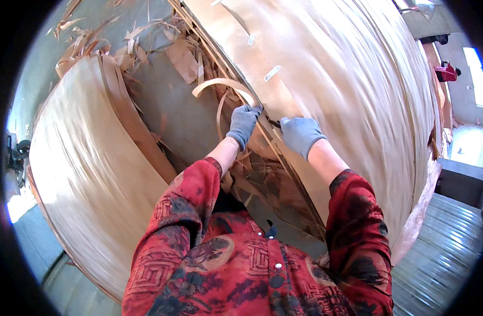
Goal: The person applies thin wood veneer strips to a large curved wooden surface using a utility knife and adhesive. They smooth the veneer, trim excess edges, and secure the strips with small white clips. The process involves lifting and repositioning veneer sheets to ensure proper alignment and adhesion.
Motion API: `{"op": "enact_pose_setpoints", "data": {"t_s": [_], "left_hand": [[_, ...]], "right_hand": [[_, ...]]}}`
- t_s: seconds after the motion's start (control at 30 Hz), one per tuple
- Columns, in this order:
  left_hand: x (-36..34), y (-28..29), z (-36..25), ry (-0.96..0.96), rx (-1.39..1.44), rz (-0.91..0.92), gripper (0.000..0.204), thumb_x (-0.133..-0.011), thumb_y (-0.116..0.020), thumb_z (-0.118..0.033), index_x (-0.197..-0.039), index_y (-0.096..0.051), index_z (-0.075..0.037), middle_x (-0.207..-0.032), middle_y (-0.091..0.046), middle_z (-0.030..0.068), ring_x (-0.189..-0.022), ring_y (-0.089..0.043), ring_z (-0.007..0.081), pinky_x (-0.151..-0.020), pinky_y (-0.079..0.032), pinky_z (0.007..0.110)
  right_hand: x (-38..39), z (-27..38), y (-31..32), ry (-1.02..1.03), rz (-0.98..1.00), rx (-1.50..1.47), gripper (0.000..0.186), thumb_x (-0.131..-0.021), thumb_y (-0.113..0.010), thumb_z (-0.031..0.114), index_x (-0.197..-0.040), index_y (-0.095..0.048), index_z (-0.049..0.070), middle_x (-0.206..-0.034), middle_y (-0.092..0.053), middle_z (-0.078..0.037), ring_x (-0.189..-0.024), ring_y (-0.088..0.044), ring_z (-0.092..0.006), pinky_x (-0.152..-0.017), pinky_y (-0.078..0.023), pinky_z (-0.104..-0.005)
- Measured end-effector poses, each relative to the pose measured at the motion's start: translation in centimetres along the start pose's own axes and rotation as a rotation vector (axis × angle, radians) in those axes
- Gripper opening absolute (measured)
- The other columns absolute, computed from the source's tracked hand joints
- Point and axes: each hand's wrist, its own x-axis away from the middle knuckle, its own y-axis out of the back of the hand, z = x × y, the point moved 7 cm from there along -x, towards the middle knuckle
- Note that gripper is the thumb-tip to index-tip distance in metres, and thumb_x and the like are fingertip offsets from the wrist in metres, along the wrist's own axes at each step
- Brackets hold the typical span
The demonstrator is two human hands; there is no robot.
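Observation:
A tall stack of pale wood veneer sheets [352, 105] lies in front of me and to the right, its left edge running diagonally. My left hand [243, 125], in a grey glove, is closed at that edge on a narrow curled veneer strip [220, 82], which arcs up and to the left. Just right of it, my right hand [303, 135], gloved too, is closed around a small dark tool [274, 124] pointing at the stack's edge. Most of the tool is hidden by the fingers, so its kind does not show. Short pieces of white tape [272, 73] stick to the top sheet.
Another veneer stack [94, 168] stands at my left. Between the stacks, the floor [173, 116] carries torn veneer scraps [182, 60], thickest at the far end. More scraps lie below my hands. Corrugated sheeting [446, 247] is at the lower right, and a bright window [476, 76] at the far right.

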Motion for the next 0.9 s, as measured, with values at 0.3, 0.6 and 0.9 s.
{"op": "enact_pose_setpoints", "data": {"t_s": [0.3,0.6,0.9], "left_hand": [[0.1,-0.8,-0.8,-0.013,0.19,0.052,0.026,-0.085,-0.063,-0.023,-0.088,-0.067,0.002,-0.07,-0.063,0.0004,-0.064,-0.049,0.0073,-0.061,-0.043,0.025],[7.1,-5.7,2.7,0.184,0.032,0.384,0.028,-0.077,-0.073,-0.025,-0.09,-0.067,-0.001,-0.077,-0.064,0.0017,-0.071,-0.057,0.0097,-0.064,-0.045,0.025],[6.3,-5.7,3.1,-0.1,-0.052,0.237,0.022,-0.075,-0.073,-0.02,-0.08,-0.068,0.001,-0.068,-0.064,0.002,-0.06,-0.053,0.008,-0.057,-0.043,0.026]], "right_hand": [[5.0,-1.9,-4.1,-0.095,0.144,-0.058,0.016,-0.085,-0.046,0.015,-0.091,-0.054,0.003,-0.074,-0.064,-0.017,-0.069,-0.064,-0.0344,-0.06,-0.05,-0.0458],[7.7,-3.0,-6.1,-0.121,0.056,-0.135,0.016,-0.087,-0.045,0.018,-0.092,-0.052,0.004,-0.073,-0.064,-0.018,-0.069,-0.064,-0.0355,-0.06,-0.048,-0.0464],[17.0,-5.1,-14.0,-0.159,0.087,-0.243,0.015,-0.082,-0.047,0.01,-0.093,-0.052,0.001,-0.079,-0.065,-0.019,-0.074,-0.065,-0.0351,-0.061,-0.05,-0.047]]}}
